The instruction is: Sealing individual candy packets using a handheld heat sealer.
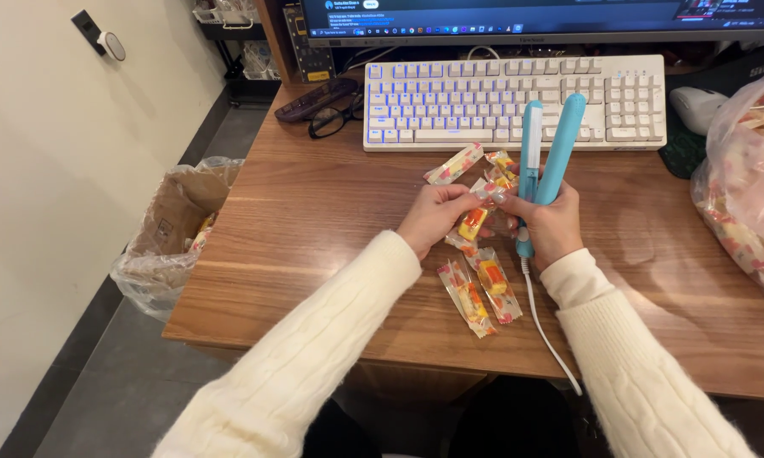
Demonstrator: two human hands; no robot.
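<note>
candy packet [474, 222] pinched by left hand [433, 219] — right hand [552, 227] grips blue iron [550, 153], perhaps touching it.

My worktop [314, 220] is smooth brown wood with a soft sheen. The sweet wrappers [492, 284] are clear, crinkly, glossy plastic — the flat iron [560, 144] smooth turquoise plastic. My sleeves [314, 356] are cream cable-knit wool — matt, ribbed.

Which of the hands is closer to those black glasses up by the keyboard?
Left. The left hand lies below and right of the glasses; the right hand, gripping the blue flat iron, is farther right.
</note>
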